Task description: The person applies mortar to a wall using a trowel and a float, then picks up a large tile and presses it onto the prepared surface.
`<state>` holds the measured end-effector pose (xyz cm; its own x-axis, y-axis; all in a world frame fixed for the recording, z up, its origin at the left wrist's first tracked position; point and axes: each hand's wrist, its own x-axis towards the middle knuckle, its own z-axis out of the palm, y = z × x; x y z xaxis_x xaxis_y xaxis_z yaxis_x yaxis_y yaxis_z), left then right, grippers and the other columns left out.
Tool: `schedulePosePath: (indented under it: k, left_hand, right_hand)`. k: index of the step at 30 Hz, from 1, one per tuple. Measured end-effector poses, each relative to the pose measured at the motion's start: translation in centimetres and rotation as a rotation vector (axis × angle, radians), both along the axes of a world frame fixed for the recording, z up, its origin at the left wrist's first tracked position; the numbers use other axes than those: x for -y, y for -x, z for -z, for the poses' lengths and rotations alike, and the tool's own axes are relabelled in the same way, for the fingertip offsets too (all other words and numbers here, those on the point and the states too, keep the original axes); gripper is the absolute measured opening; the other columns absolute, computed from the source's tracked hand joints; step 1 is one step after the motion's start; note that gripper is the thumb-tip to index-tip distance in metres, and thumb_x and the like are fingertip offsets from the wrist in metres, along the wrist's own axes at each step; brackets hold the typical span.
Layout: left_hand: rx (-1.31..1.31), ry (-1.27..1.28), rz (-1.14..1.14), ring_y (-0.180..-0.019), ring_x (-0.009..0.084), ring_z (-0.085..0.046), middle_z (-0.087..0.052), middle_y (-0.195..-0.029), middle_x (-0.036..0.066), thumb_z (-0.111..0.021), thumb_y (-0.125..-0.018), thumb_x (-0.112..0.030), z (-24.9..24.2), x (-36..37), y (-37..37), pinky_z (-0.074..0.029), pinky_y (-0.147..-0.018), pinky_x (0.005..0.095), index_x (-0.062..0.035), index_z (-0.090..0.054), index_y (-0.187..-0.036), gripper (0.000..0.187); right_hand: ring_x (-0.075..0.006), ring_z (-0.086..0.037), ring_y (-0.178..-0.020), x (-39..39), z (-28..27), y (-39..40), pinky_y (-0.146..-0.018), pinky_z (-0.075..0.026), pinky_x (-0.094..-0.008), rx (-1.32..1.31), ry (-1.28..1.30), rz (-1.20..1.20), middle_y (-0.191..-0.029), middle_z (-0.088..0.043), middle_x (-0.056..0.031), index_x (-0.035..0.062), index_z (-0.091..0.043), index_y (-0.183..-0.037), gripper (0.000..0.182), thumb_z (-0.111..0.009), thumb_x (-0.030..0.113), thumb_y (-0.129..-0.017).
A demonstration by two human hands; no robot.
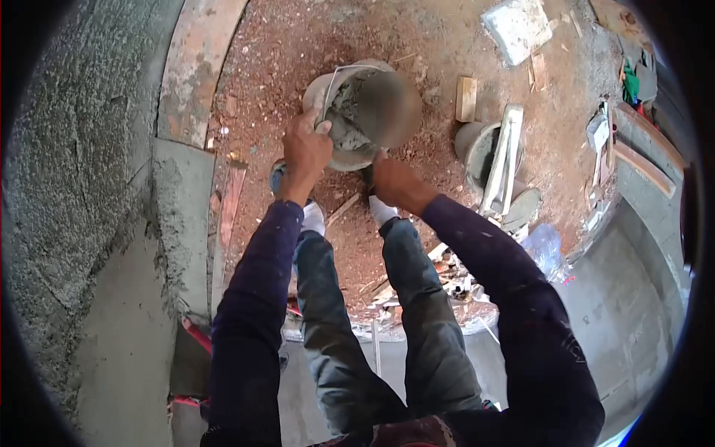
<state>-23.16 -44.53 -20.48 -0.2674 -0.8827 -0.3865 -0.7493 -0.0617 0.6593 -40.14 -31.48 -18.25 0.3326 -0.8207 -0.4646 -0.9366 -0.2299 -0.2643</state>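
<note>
In the head view a round bucket (313, 92) stands on the dirt in front of my feet, with wet grey mortar (344, 128) inside. Its thin wire handle (333, 83) rises over the opening. My left hand (307, 151) is closed on the bucket's left rim, near the handle. At the near right side of the rim, my right hand (401, 182) is closed in a fist; what it grips is hidden. A blurred round patch covers the right part of the bucket's opening.
A second bucket (471, 143) to the right has boards (503, 160) leaning across it. A wooden block (466, 100) and a pale slab (517, 31) lie beyond. Wood scraps (454, 276) litter the ground by my right leg. A rough mortared wall (82, 134) borders the left.
</note>
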Motion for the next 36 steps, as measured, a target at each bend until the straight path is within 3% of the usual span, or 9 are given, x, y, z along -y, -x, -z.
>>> schedulePosePath:
  k: [4, 6, 13, 20, 24, 25, 28, 32, 36]
  left_hand:
    - [-0.100, 0.054, -0.020, -0.095, 0.0442, -0.059, -0.062, -0.102, 0.025, -0.068, -0.075, -0.009, 1.3, -1.4, -1.1, -0.048, -0.082, 0.0474, 0.0014, -0.063, -0.107, 0.033]
    - [-0.110, 0.114, 0.009, -0.096, 0.0439, -0.059, -0.062, -0.102, 0.025, -0.068, -0.075, -0.009, 1.2, -3.0, -1.8, -0.048, -0.084, 0.0472, 0.0022, -0.062, -0.106, 0.034]
    - [-0.014, 0.228, -0.034, -0.101, 0.0392, -0.059, -0.063, -0.109, 0.022, -0.071, -0.078, -0.015, 4.7, -3.3, -4.7, -0.046, -0.086, 0.0451, -0.0040, -0.064, -0.108, 0.033]
    - [0.016, 0.101, -0.030, -0.096, 0.0369, -0.062, -0.065, -0.108, 0.019, -0.068, -0.080, -0.011, 2.4, -1.5, -4.9, -0.049, -0.082, 0.0424, -0.0014, -0.062, -0.109, 0.031]
    - [-0.090, 0.037, -0.030, -0.089, 0.0336, -0.063, -0.067, -0.102, 0.014, -0.063, -0.086, -0.018, 1.4, -0.8, -4.1, -0.049, -0.078, 0.0416, -0.0032, -0.061, -0.112, 0.030]
    - [-0.014, 0.024, -0.022, -0.091, 0.0334, -0.063, -0.067, -0.102, 0.015, -0.062, -0.086, -0.020, 1.1, -1.0, -3.9, -0.049, -0.080, 0.0412, -0.0033, -0.061, -0.113, 0.031]
    - [0.037, 0.016, 0.005, -0.094, 0.0342, -0.063, -0.066, -0.103, 0.017, -0.062, -0.087, -0.023, 3.0, -0.8, -5.2, -0.049, -0.083, 0.0409, -0.0031, -0.062, -0.113, 0.033]
    - [-0.041, 0.006, -0.059, -0.095, 0.0376, -0.062, -0.067, -0.100, 0.020, -0.064, -0.086, -0.025, 4.2, -0.1, -4.6, -0.048, -0.085, 0.0429, -0.0003, -0.063, -0.109, 0.034]
    - [0.001, -0.051, 0.026, -0.105, 0.0365, -0.060, -0.064, -0.111, 0.020, -0.066, -0.086, -0.030, 2.8, 0.0, -4.0, -0.047, -0.088, 0.0375, -0.0003, -0.058, -0.121, 0.046]
  right_hand:
    - [-0.0250, -0.061, -0.053, 7.6, -2.7, 5.1, -0.051, -0.050, -0.0347, -0.048, -0.037, 0.046, -0.064, -0.060, -0.0174, -0.0104, -0.061, -0.086, 0.022, -0.054, 0.010, -0.083]
    - [-0.0248, -0.061, -0.054, 11.9, -0.4, 6.8, -0.048, -0.051, -0.0344, 0.048, -1.146, 0.529, -0.069, -0.061, -0.0171, -0.0107, -0.045, -0.111, 0.031, -0.046, 0.006, -0.084]
    - [-0.0180, -0.060, -0.054, 4.7, 2.8, 2.3, -0.038, -0.042, -0.0307, 0.507, -0.959, 0.549, -0.060, -0.058, -0.0116, -0.0047, -0.060, -0.077, 0.017, -0.055, 0.011, -0.081]
    - [-0.0089, -0.049, -0.047, 3.1, 3.9, -0.8, -0.036, -0.042, -0.0231, 1.539, -1.592, 1.426, -0.073, -0.055, -0.0035, -0.0022, -0.052, -0.099, 0.017, -0.054, 0.008, -0.085]
    - [-0.0094, -0.050, -0.046, 5.1, 2.8, -3.3, -0.043, -0.052, -0.0245, 1.765, -1.205, 2.066, -0.068, -0.049, -0.0030, 0.0010, -0.048, -0.096, 0.010, -0.053, 0.006, -0.090]
    - [-0.0098, -0.053, -0.048, 5.1, 2.8, -3.4, -0.044, -0.052, -0.0236, 2.526, -1.366, 2.056, -0.069, -0.051, -0.0041, 0.0005, -0.048, -0.098, 0.011, -0.051, 0.009, -0.091]
    - [-0.0104, -0.054, -0.049, 4.7, 1.6, -3.3, -0.044, -0.052, -0.0224, 3.583, -1.211, 1.730, -0.072, -0.052, -0.0056, 0.0001, -0.049, -0.102, 0.017, -0.046, 0.015, -0.094]
    - [-0.0145, -0.053, -0.047, 2.1, -3.3, 1.9, -0.041, -0.050, -0.0241, 2.367, -1.477, 1.907, -0.074, -0.053, -0.0067, 0.0017, -0.048, -0.108, 0.023, -0.051, 0.012, -0.088]
    - [-0.0305, -0.063, -0.062, 4.1, -4.2, 3.6, -0.048, -0.050, -0.0403, 0.711, -0.626, 0.798, -0.078, -0.060, -0.0208, -0.0024, -0.046, -0.115, 0.035, -0.051, 0.013, -0.085]
